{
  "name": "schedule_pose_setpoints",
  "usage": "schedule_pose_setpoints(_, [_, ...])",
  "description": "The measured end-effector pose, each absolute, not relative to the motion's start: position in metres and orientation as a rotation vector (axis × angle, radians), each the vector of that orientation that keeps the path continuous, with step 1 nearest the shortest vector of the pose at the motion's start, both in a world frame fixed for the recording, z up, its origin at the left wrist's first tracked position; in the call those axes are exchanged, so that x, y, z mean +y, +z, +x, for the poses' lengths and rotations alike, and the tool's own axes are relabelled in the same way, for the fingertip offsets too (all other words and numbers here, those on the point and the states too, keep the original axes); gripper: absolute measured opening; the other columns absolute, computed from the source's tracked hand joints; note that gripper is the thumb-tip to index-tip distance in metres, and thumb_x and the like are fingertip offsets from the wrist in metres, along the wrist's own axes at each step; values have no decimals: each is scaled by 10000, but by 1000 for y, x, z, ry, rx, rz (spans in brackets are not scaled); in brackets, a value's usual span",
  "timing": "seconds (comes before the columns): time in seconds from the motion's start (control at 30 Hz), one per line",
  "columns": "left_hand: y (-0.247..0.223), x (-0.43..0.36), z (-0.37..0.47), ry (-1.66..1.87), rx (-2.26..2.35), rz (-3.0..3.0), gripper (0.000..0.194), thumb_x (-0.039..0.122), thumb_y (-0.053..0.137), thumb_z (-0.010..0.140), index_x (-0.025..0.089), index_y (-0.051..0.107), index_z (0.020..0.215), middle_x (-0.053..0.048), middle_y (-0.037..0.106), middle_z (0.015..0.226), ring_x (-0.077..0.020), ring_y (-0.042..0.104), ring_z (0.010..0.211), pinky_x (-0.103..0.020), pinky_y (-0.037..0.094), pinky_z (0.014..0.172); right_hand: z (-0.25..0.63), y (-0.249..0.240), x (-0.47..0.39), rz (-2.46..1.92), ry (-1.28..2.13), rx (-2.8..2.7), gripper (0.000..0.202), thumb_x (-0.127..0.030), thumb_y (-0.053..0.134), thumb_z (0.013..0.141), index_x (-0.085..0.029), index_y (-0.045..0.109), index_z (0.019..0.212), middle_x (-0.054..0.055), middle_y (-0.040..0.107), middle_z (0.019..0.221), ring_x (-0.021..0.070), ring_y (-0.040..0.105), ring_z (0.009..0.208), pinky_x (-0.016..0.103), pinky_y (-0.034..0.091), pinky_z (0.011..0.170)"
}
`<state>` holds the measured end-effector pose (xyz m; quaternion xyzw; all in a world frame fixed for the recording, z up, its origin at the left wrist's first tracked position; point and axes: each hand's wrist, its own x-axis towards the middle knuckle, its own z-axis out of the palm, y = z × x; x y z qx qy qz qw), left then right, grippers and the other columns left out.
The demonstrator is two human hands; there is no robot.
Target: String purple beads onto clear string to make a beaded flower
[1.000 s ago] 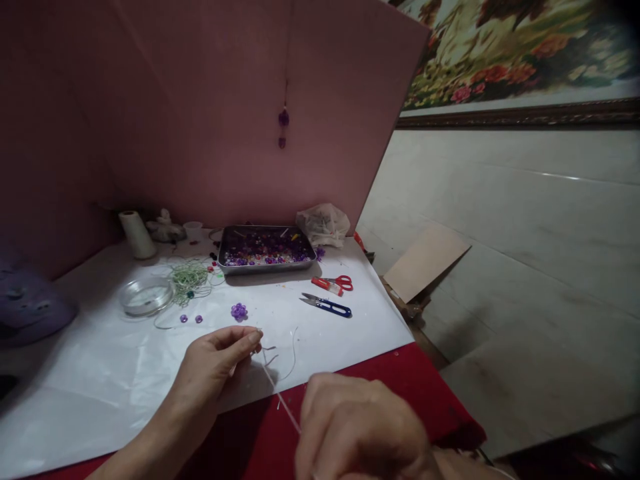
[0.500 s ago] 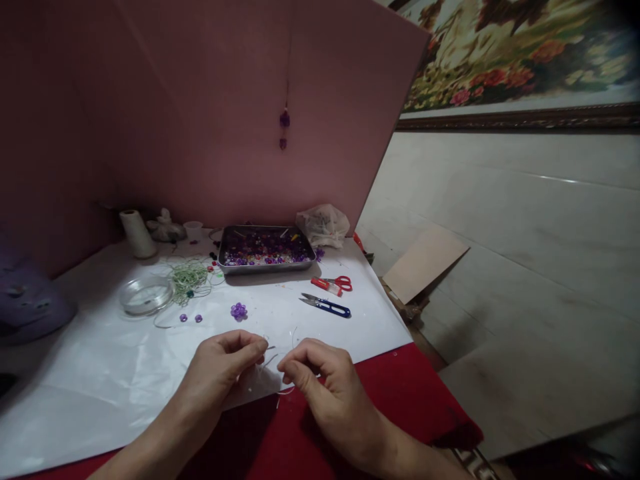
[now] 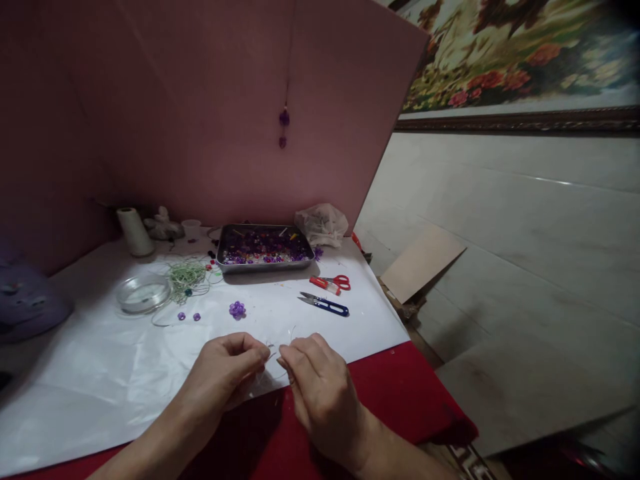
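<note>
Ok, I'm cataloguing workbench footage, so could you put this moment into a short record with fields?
Left hand: thumb and finger pinched, pale strands by the tips
Right hand: fingers closed, tips near the left's
Grip contents: too fine to tell
Surface: white sheet over red cloth
Nearest beadwork: purple bead cluster, beyond the left hand
Loose beads: two purple ones, left of the cluster
Tray: mixed beads, many purple
Cutters: blue snips, red-handled scissors
Thread: green tangle, left of the tray
</note>
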<state>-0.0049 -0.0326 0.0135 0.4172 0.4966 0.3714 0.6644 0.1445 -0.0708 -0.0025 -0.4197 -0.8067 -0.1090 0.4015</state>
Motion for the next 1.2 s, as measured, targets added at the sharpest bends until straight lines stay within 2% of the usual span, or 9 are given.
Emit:
schedule_pose_setpoints(0.17, [13,-34,-4,828,1124,938,292,319,689,611,177,457,505,90,374,384,-30,244,329,-163,116,343,144,-5,-70,-1088,-480,-2064,193,-59,446,856,-82,580,993,108,606,762,204,518,701,329,450,585])
schedule_pose_setpoints(0.33, [12,-34,-5,827,1110,926,287,332,686,602,179,465,501,87,378,370,-29,240,316,-159,113,332,143,-6,-71,-1080,-520,-2113,209,-48,420,855,-74,586,979,111,605,746,198,500,669,328,437,573])
schedule_pose_setpoints(0.43, [10,-33,-6,832,1119,922,281,339,688,598,181,475,507,90,371,357,-29,235,310,-158,116,329,140,-5,-75,-1086,-434,-2139,235,-50,371,864,-93,594,924,101,586,717,194,492,650,320,422,561])
schedule_pose_setpoints(0.63, [10,-32,-6,845,1106,912,259,316,685,597,176,487,509,83,392,363,-28,243,313,-164,121,334,134,-3,-83,-1066,-98,-2159,189,-61,401,826,-124,575,783,88,573,718,190,494,668,309,405,575])
schedule_pose_setpoints(0.83, [15,-34,-4,855,1117,900,200,232,659,581,167,492,493,88,380,353,-26,258,313,-160,134,342,131,-2,-83,-1023,198,-2107,168,-73,421,814,-134,569,763,76,588,713,179,527,703,289,432,623])
schedule_pose_setpoints(1.1, [14,-35,-6,863,1112,909,212,259,672,600,164,507,509,68,429,391,-38,307,343,-167,181,362,131,6,-82,-1152,324,-2016,174,-95,437,818,-145,568,716,54,580,692,152,538,661,255,425,606])
schedule_pose_setpoints(1.2, [14,-34,-6,858,1120,912,212,260,675,596,166,505,510,75,407,369,-34,283,326,-167,149,351,132,5,-85,-1183,342,-2055,157,-95,445,808,-138,574,729,60,586,700,157,544,668,256,422,608])
